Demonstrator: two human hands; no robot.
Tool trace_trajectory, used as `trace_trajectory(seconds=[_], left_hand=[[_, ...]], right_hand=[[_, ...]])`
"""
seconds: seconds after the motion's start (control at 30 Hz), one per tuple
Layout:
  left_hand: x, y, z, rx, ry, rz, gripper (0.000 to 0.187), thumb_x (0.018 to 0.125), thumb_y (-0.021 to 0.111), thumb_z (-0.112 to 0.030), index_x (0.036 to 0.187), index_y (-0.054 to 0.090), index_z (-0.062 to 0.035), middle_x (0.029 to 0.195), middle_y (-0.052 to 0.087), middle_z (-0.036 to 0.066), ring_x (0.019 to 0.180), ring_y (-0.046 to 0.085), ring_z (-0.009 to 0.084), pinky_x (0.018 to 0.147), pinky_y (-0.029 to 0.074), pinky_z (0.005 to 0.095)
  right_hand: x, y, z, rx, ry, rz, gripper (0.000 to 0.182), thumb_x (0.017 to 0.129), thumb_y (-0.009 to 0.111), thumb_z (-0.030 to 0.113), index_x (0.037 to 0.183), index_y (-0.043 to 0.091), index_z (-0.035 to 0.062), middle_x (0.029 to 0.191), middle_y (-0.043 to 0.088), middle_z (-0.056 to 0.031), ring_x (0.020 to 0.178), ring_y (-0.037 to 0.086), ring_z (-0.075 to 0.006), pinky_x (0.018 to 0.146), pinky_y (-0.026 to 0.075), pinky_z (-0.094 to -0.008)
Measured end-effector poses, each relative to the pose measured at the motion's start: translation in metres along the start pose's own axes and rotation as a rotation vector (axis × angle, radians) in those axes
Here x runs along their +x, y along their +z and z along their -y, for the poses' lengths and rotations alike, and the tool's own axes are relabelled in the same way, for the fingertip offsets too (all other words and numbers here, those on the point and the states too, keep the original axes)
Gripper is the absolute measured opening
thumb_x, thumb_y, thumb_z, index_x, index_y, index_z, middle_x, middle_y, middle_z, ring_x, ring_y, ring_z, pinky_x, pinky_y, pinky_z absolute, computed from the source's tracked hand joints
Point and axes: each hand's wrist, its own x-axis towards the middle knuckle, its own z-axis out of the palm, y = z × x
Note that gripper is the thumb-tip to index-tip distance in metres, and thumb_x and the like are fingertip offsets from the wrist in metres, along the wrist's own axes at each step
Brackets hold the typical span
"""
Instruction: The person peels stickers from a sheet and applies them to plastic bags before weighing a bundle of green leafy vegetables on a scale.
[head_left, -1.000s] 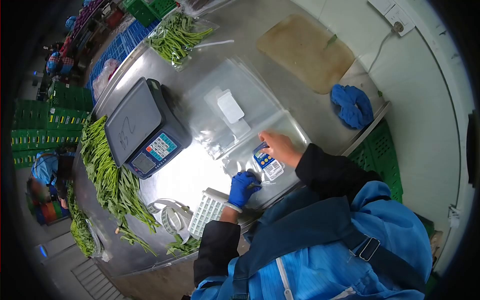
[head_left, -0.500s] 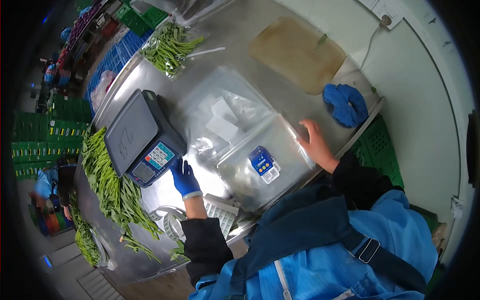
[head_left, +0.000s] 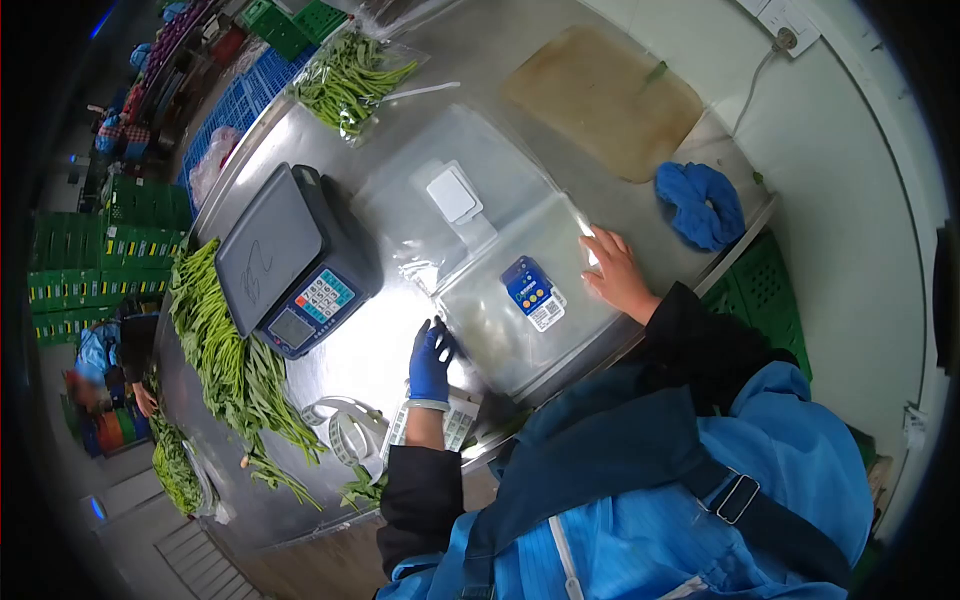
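My left hand (head_left: 431,366), in a blue glove, is at the left edge of a stack of clear plastic bags (head_left: 480,335), its fingers stretched out. My bare right hand (head_left: 618,273) rests at the stack's right edge with fingers spread. Neither hand holds anything that I can see. A blue printed label (head_left: 527,283) shows on the near bags, and a white label (head_left: 454,193) lies on the far part. Below my gloved hand are a sheet of small stickers (head_left: 459,421) and a loose label strip (head_left: 348,440).
A grey digital scale (head_left: 290,255) stands left of the bags, with leafy green stems (head_left: 225,355) beyond it. Bagged greens (head_left: 352,85) lie at the back. A brown board (head_left: 605,100) and a blue cloth bundle (head_left: 699,206) are on the right. Another person (head_left: 100,355) is far left.
My left hand has moved right, away from the scale, to the bags' left edge. The bags lie straighter and flatter. My right hand has shifted slightly toward the near side.
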Motion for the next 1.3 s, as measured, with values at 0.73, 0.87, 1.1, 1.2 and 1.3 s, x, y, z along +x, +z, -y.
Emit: trace_trajectory(seconds=[0.73,0.87,1.1,1.2,1.3], left_hand=[[-0.134,0.045,-0.152,1.126,0.258,0.258,0.023,0.074,0.078,-0.007,0.093,0.068,0.0022,0.082,0.067,0.007,0.075,0.061,0.0128,0.069,0.048,0.0283],[-0.135,0.036,-0.127,0.704,0.409,0.245,0.041,0.078,0.071,0.004,0.117,0.061,-0.0006,0.104,0.067,0.007,0.096,0.062,0.015,0.089,0.048,0.028],[-0.137,0.048,-0.084,0.182,0.328,0.055,0.027,0.082,0.067,0.006,0.108,0.064,0.0024,0.102,0.068,0.009,0.091,0.064,0.0146,0.084,0.051,0.0265],[-0.14,0.052,-0.085,0.188,0.358,0.045,0.022,0.082,0.067,0.004,0.104,0.067,0.0028,0.097,0.07,0.009,0.087,0.065,0.0139,0.082,0.051,0.0256],[-0.138,0.043,-0.082,0.185,0.392,0.029,0.017,0.085,0.068,-0.002,0.101,0.068,0.0024,0.091,0.071,0.007,0.084,0.064,0.0123,0.079,0.049,0.0243]], right_hand=[[0.011,-0.044,0.202,0.921,-0.308,0.217,0.023,0.084,0.07,0.017,0.094,0.056,0.0022,0.081,0.066,-0.0127,0.074,0.066,-0.0259,0.065,0.049,-0.0332],[0.009,-0.045,0.182,0.874,-0.226,0.197,0.018,0.086,0.071,0.016,0.092,0.061,0.0027,0.077,0.068,-0.01,0.064,0.065,-0.0194,0.058,0.047,-0.029],[0.003,-0.062,0.175,0.853,-0.24,0.145,0.021,0.085,0.072,0.017,0.09,0.059,0.0019,0.071,0.064,-0.0111,0.06,0.059,-0.0195,0.057,0.044,-0.0314],[0.0,-0.057,0.174,0.882,-0.27,0.093,0.023,0.085,0.073,0.018,0.086,0.058,0.0007,0.064,0.06,-0.0107,0.052,0.051,-0.0176,0.052,0.04,-0.0326],[-0.001,-0.058,0.172,0.825,-0.253,0.086,0.026,0.085,0.072,0.019,0.079,0.056,0.0,0.056,0.052,-0.0124,0.046,0.044,-0.0205,0.046,0.036,-0.0342]])
